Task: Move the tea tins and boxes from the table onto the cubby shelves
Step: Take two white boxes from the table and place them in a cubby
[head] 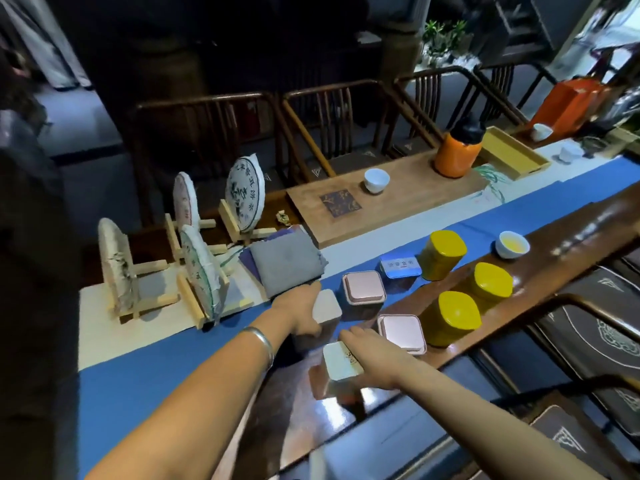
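Several tea tins stand on the long table with its blue runner [145, 368]. My left hand [298, 311] grips a pale pink-lidded tin [327, 310] from its left side. My right hand [367, 355] grips a white-lidded tin [341, 363] near the table's front edge. Two more pink-lidded tins [363, 287] [401, 332] stand just right of my hands. Three yellow tins [443, 251] [490, 284] [452, 317] stand further right. A small flat blue tin [400, 265] lies behind them. No cubby shelves are in view.
Round tea cakes on wooden stands [244, 194] line the left of the table beside a folded grey cloth [287, 266]. A wooden tea tray [381, 202], white cups [376, 180], a cup of tea [512, 244] and an orange flask [457, 154] sit behind. Wooden chairs [214, 109] ring the table.
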The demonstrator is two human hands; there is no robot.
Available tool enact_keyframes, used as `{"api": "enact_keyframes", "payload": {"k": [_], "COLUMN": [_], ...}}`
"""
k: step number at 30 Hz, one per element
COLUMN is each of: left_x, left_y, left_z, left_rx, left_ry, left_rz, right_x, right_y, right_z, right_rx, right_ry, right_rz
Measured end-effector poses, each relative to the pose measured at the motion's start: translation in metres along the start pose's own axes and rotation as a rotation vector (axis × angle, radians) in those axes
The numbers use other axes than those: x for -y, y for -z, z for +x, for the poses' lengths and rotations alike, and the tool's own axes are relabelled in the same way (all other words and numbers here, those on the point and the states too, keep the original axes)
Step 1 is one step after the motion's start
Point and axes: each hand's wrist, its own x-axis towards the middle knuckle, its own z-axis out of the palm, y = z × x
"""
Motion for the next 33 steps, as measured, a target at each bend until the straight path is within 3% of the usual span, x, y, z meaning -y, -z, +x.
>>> {"api": "enact_keyframes", "payload": {"k": [9, 16, 22, 33], "left_x": [0.033, 0.031, 0.035, 0.015], "left_y": [0.012, 0.031, 0.042, 0.039], "left_z": [-0.116, -0.227, -0.368, -0.731], "left_rx": [0.088, -0.06, -0.226, -0.487], "left_ry": [0.156, 0.302, 0.515, 0.975], "left_rz": [-0.126, -0.142, -0.174, -0.211], "right_x": [0.024, 0.11, 0.237, 0.548], "right_y": [0.028, 0.062, 0.079, 0.062], "right_z": [-0.003, -0.009, -0.027, -0.16], "right_rx": [0.001, -0.008, 0.047, 0.117], "right_ry": [0.087, 0.363, 0.682, 1.206], "right_rz": [-0.021, -0.032, -0.277, -0.382]}}
